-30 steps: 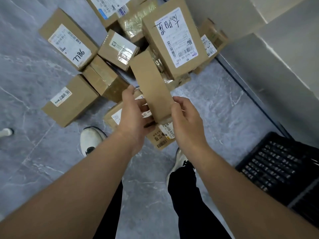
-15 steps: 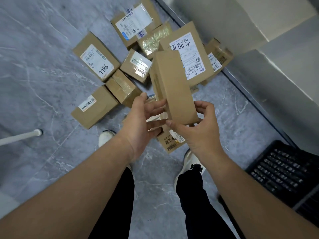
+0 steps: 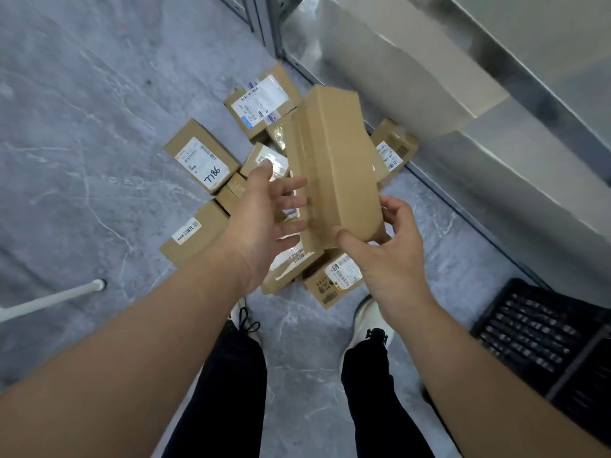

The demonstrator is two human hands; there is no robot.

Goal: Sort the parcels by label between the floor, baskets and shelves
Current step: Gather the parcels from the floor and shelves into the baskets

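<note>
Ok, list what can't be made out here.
Head view only.
- Box label: only plain faces show; right hand covers its near end.
- Parcels under the box and left hand: partly hidden.
- Basket: cut by the right edge, inside too dark.
- Small print on parcel 7786: too small.

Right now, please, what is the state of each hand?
Left hand: open, fingers straight beside the long parcel.
Right hand: holding the long parcel's lower end.
</note>
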